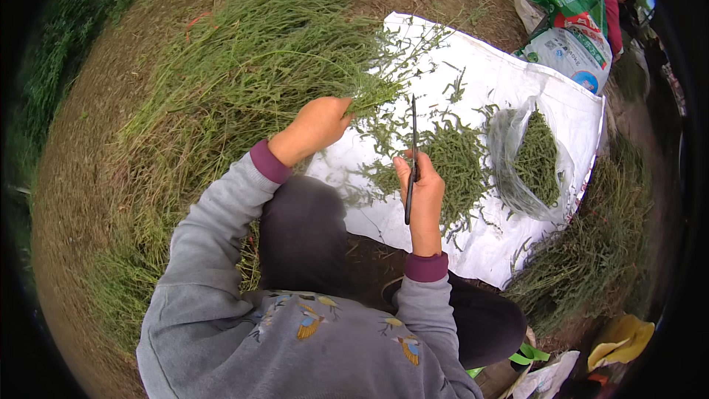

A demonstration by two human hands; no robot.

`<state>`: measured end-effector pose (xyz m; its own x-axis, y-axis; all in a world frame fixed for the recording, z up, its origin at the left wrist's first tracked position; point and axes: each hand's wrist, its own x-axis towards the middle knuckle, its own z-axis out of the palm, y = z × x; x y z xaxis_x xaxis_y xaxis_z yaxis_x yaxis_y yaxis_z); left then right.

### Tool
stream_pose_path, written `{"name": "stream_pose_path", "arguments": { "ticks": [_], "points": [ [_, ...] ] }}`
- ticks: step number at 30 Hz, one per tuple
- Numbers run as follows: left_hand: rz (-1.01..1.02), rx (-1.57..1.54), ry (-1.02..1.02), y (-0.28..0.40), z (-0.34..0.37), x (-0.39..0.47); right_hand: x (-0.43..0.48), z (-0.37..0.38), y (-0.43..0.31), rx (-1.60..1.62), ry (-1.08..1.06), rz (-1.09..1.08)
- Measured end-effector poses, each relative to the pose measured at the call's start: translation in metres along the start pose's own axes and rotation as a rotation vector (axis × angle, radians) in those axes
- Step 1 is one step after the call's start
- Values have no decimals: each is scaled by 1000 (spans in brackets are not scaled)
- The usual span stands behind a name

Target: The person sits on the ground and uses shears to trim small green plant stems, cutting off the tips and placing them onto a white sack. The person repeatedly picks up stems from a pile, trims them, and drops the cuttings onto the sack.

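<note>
My left hand (314,126) grips a few green plant stems (372,96) at the edge of a large heap of cut stalks (266,61). In my right hand (427,194) is a pair of dark scissors (414,133), seen edge-on with the blades pointing away from me. Whether the blades are parted cannot be made out. Below and beyond both hands spreads a white woven sheet (482,257). On it, just right of the scissors, lies a loose pile of snipped green spikes (457,163). Farther right a clear plastic bag (503,149) holds more spikes.
Printed woven sacks (570,55) stand at the sheet's far right corner, beside a person in a red sleeve (612,11). Another heap of stalks (587,266) borders the sheet on the right. A yellow cloth-like item (620,341) lies at lower right. Bare soil (94,177) surrounds the left heap.
</note>
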<state>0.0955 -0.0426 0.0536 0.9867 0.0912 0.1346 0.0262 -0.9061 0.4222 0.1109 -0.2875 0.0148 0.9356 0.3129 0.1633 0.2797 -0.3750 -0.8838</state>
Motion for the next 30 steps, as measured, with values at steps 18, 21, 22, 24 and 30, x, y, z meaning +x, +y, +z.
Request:
{"name": "stream_pose_path", "arguments": {
  "ticks": [18, 21, 22, 24, 30],
  "points": [
    [44, 163, 84, -4, 1, -9, 6, -2, 14, 6, -27, -78],
    [26, 284, 64, -9, -3, -11, 8, -8, 6, 48, -58, 35],
    [20, 321, 44, -10, -3, -11, 9, -9, 6, 15, -30, 26],
    [7, 408, -24, -6, -6, -11, 12, -14, 8, 11, -16, 42],
    [111, 385, 91, -17, -6, -26, 9, -13, -4, 163, 1, 103]
  ]
}}
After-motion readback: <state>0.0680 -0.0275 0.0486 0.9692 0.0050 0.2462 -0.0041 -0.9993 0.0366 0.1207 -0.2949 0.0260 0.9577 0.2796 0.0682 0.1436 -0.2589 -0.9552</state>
